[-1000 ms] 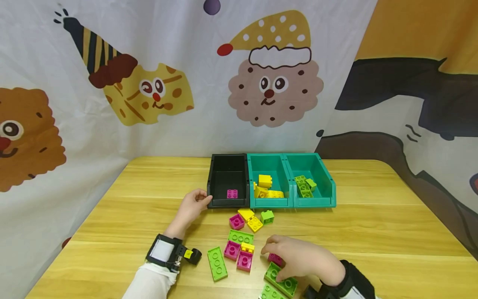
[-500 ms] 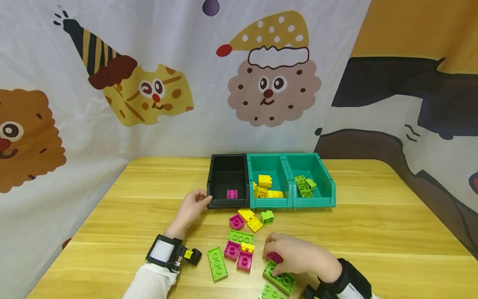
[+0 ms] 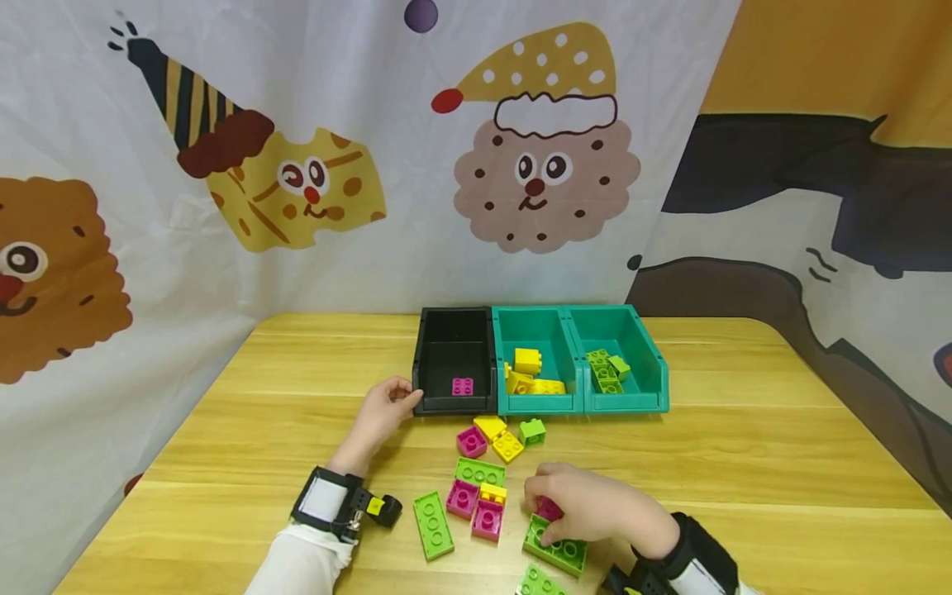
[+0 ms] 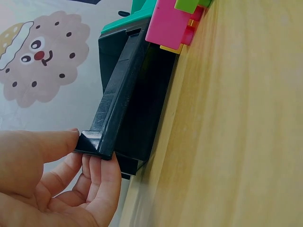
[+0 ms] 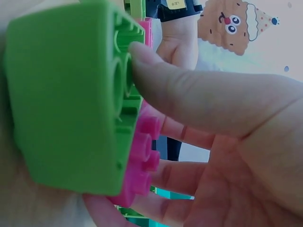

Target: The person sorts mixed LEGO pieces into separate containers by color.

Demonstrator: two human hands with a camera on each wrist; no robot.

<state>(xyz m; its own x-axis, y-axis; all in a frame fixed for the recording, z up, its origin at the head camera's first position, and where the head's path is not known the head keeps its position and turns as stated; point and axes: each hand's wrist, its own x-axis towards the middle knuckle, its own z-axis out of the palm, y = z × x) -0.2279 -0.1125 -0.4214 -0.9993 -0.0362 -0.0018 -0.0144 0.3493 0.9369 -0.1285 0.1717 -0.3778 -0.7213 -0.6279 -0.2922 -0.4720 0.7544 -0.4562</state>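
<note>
My left hand (image 3: pixel 381 411) pinches the front corner of the black bin (image 3: pixel 454 405), thumb above and fingers below its lip (image 4: pixel 97 142) in the left wrist view. One magenta brick (image 3: pixel 463 386) lies inside that bin. On the table, my right hand (image 3: pixel 591 506) curls its fingers round another magenta brick (image 3: pixel 549 508), partly hidden by the hand. In the right wrist view, the thumb (image 5: pixel 165 85) touches the hollow underside of a long green brick (image 5: pixel 61 104), which lies against the studded magenta brick (image 5: pixel 139 163).
Two teal bins stand right of the black one: yellow bricks (image 3: pixel 527 361) fill part of the middle bin (image 3: pixel 539 403), green bricks (image 3: pixel 604 372) the right bin (image 3: pixel 626 402). Loose bricks lie in front, among them a long green one (image 3: pixel 433 525) and a magenta one (image 3: pixel 487 521).
My right hand has shifted slightly, and the long green brick under its thumb has moved a little up and left and turned. The left hand stays at the black bin.
</note>
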